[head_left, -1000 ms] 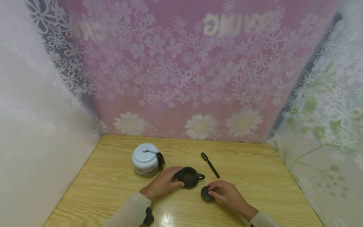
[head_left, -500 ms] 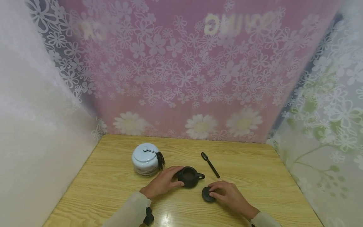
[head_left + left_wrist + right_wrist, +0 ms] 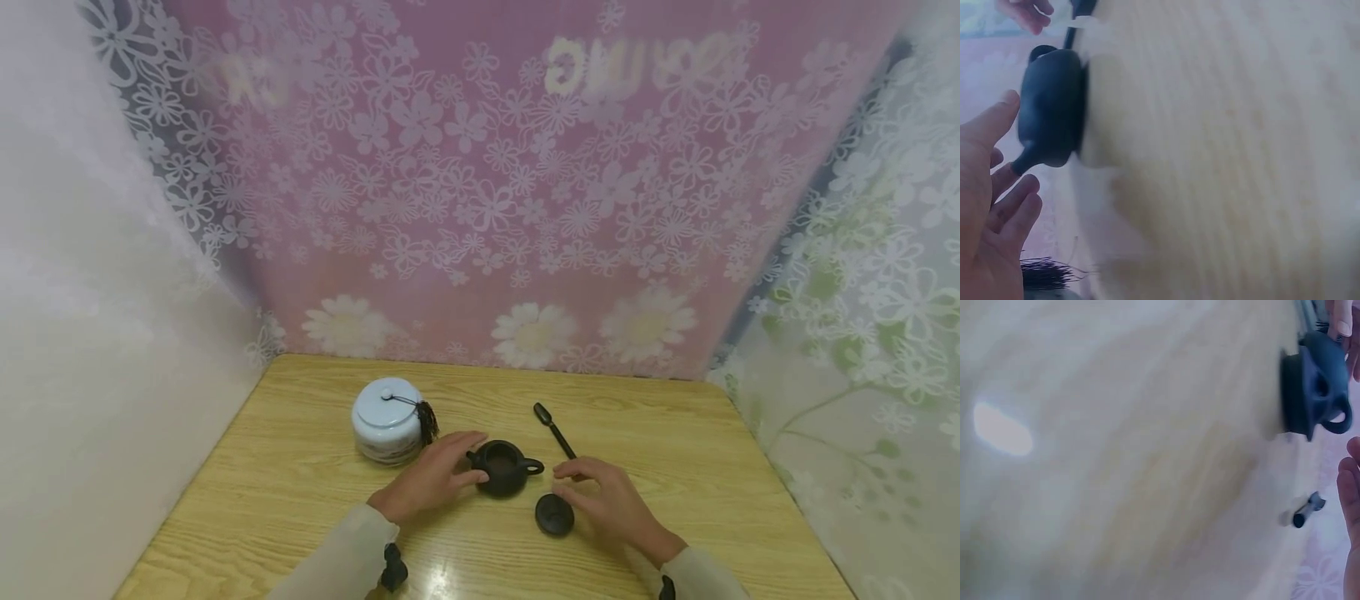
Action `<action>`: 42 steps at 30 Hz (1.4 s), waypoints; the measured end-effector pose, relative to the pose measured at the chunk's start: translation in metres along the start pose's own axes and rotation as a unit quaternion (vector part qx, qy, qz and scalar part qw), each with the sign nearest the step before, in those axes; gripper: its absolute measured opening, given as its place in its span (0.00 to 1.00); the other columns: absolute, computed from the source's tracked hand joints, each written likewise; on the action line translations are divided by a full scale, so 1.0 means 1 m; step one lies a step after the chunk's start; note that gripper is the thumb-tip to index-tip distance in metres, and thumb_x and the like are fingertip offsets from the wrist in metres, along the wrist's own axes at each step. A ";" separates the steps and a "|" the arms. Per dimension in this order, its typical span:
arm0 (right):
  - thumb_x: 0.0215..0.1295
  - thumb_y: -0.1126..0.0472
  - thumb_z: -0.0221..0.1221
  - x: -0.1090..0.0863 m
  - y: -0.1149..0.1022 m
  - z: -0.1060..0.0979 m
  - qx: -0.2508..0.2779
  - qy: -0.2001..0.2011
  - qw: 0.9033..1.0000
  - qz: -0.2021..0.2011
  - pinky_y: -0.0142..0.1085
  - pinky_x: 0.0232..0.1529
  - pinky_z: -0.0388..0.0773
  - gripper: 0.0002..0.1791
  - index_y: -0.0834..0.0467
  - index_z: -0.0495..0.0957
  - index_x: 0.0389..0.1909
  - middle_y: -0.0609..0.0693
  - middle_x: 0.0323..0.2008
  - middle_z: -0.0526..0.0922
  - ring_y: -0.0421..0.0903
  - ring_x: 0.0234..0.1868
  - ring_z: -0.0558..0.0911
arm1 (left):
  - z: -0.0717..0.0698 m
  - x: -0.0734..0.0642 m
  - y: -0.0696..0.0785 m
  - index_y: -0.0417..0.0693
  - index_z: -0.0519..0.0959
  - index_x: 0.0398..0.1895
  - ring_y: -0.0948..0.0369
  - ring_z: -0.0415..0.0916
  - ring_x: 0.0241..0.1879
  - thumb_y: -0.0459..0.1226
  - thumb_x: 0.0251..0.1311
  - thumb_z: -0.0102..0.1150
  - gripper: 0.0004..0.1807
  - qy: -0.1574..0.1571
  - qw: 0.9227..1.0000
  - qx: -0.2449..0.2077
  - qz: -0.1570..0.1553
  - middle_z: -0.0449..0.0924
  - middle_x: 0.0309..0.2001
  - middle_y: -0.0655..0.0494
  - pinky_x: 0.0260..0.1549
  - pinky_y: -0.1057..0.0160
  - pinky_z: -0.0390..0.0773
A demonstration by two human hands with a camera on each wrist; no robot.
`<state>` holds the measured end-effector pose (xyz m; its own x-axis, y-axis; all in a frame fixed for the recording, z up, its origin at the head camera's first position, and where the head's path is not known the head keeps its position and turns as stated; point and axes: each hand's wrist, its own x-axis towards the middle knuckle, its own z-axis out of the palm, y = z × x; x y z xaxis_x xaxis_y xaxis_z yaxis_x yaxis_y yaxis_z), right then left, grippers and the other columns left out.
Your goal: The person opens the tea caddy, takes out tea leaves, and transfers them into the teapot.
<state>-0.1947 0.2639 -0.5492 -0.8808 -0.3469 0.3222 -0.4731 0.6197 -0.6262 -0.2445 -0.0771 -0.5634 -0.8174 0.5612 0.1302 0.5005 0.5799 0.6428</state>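
Just let go of the teapot lid point(image 3: 555, 516), now lying on the wood-grain table point(image 3: 300, 467) near the uncovered teapot point(image 3: 512, 482), freeing the right hand point(image 3: 609, 500), empty with fingertips parted, leaving the left hand point(image 3: 429, 479) loosely spread around the spout point(image 3: 1026, 160), without clear grip.

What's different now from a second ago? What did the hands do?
The right hand let go of the black lid, leaving it on the table, and moved a bit forward toward the black scoop. The left hand loosened its fingers around the spout side of the black teapot; I can't tell if they still touch it. The teapot, scoop and pale jar stayed put.
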 end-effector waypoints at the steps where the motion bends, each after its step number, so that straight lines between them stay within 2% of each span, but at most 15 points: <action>1: 0.73 0.54 0.72 0.003 -0.001 -0.001 0.003 0.005 1.000 0.000 0.46 0.51 0.91 0.10 0.51 0.91 0.51 0.41 0.50 0.92 0.41 0.50 0.90 | -0.002 0.000 0.000 0.59 0.65 0.86 0.53 0.69 0.80 0.60 0.76 0.61 0.40 0.001 1.000 -0.001 0.000 0.68 0.82 0.59 0.75 0.42 0.76; 5: 0.73 0.52 0.72 0.014 -0.006 -0.003 0.008 0.017 1.000 -0.003 0.45 0.49 0.90 0.10 0.46 0.90 0.52 0.38 0.49 0.91 0.35 0.47 0.87 | -0.013 0.002 0.007 0.57 0.67 0.85 0.53 0.70 0.79 0.57 0.77 0.63 0.38 0.011 1.000 0.003 0.009 0.69 0.81 0.57 0.74 0.44 0.77; 8: 0.73 0.52 0.72 0.023 -0.013 -0.004 0.004 0.021 1.000 -0.003 0.46 0.47 0.90 0.11 0.43 0.90 0.53 0.41 0.49 0.92 0.34 0.45 0.86 | -0.021 0.002 0.013 0.57 0.68 0.84 0.53 0.69 0.80 0.56 0.76 0.64 0.38 0.018 1.000 0.003 0.011 0.70 0.81 0.58 0.75 0.44 0.76; 14: 0.74 0.48 0.71 0.039 -0.025 -0.003 0.000 0.020 1.000 0.010 0.54 0.54 0.89 0.13 0.41 0.88 0.56 0.43 0.52 0.92 0.46 0.51 0.90 | -0.029 0.004 0.013 0.67 0.67 0.84 0.55 0.69 0.80 0.57 0.77 0.63 0.36 0.029 0.999 0.013 0.002 0.71 0.80 0.62 0.75 0.45 0.76; 20: 0.74 0.49 0.71 0.054 -0.030 0.000 0.013 0.022 1.000 -0.002 0.58 0.56 0.88 0.16 0.44 0.87 0.60 0.42 0.56 0.90 0.51 0.54 0.90 | -0.042 0.006 0.017 0.62 0.68 0.84 0.54 0.71 0.79 0.52 0.77 0.65 0.35 0.047 0.999 0.024 0.005 0.72 0.79 0.60 0.75 0.44 0.77; 23: 0.74 0.51 0.72 0.061 -0.032 0.003 0.020 0.024 0.999 -0.019 0.57 0.56 0.88 0.17 0.46 0.87 0.61 0.45 0.58 0.90 0.51 0.54 0.90 | -0.054 0.005 0.022 0.61 0.69 0.83 0.54 0.71 0.78 0.54 0.77 0.65 0.36 0.054 0.998 0.029 0.004 0.73 0.79 0.58 0.74 0.45 0.77; 28: 0.75 0.52 0.71 0.074 -0.036 0.010 0.043 0.017 0.998 -0.033 0.56 0.59 0.88 0.20 0.48 0.85 0.64 0.48 0.60 0.89 0.53 0.56 0.89 | -0.081 0.002 0.028 0.58 0.70 0.83 0.48 0.71 0.78 0.56 0.76 0.65 0.37 0.073 0.997 0.026 0.004 0.72 0.79 0.53 0.73 0.39 0.77; 33: 0.75 0.49 0.71 0.087 -0.044 0.014 0.056 0.004 0.998 -0.016 0.55 0.62 0.87 0.22 0.47 0.83 0.66 0.47 0.61 0.88 0.53 0.59 0.88 | -0.103 0.002 0.021 0.53 0.70 0.83 0.45 0.71 0.78 0.56 0.75 0.67 0.39 0.096 0.993 0.071 0.021 0.73 0.79 0.48 0.71 0.37 0.78; 35: 0.75 0.48 0.71 0.092 -0.048 0.015 0.062 0.000 0.998 -0.010 0.54 0.63 0.87 0.23 0.46 0.83 0.66 0.47 0.61 0.88 0.53 0.59 0.88 | -0.110 0.001 0.016 0.54 0.70 0.83 0.45 0.71 0.78 0.56 0.74 0.68 0.40 0.100 0.992 0.075 0.016 0.73 0.79 0.48 0.71 0.37 0.78; 42: 0.74 0.49 0.71 0.112 -0.064 0.025 0.102 -0.006 0.995 0.001 0.56 0.65 0.85 0.23 0.48 0.83 0.67 0.50 0.63 0.88 0.56 0.62 0.86 | -0.134 -0.009 -0.007 0.59 0.68 0.84 0.41 0.66 0.80 0.58 0.71 0.70 0.42 0.112 0.992 0.056 -0.030 0.68 0.82 0.47 0.72 0.30 0.74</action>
<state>-0.2624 0.1677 -0.4904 -0.8811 -0.3553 0.3123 -0.4564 0.4651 -0.7585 -0.2789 -0.1654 -0.4684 -0.8836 0.3849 0.2667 0.4667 0.6770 0.5691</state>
